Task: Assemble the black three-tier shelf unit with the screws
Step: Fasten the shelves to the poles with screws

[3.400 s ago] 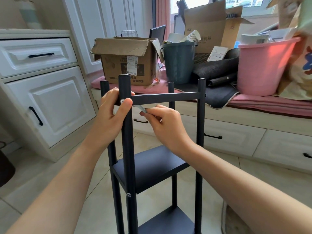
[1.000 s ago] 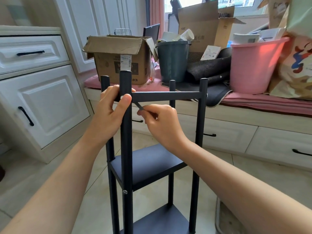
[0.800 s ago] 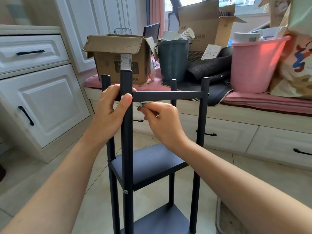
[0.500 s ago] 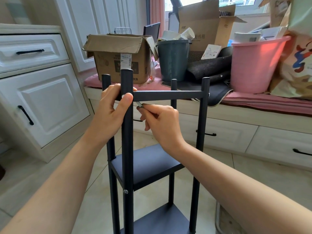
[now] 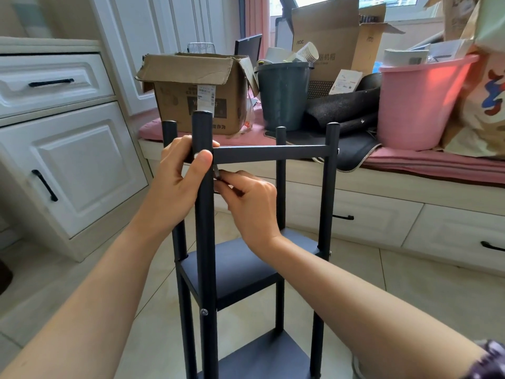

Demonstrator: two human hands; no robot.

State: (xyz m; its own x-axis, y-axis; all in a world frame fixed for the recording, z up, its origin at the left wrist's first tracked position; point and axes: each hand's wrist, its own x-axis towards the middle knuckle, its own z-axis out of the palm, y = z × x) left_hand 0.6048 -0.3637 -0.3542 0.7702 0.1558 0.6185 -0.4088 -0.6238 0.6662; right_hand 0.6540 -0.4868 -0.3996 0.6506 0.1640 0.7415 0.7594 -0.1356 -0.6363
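The shelf point(image 5: 235, 266) stands upright on the floor tiles, the left hand point(image 5: 177, 187) curled round its near post point(image 5: 203, 214) at the top rail point(image 5: 269, 154), thumb over the joint, while the right hand point(image 5: 250, 203) pinches a small metal key point(image 5: 216, 173) just beside that post.

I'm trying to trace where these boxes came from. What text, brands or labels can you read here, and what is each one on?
"AOC": printed on the tall cardboard box by the window, and again on its side flap.
Chinese characters beside it: too blurred to read.
White shipping label on the open cardboard box: too small to read.
White leaflet: unreadable.
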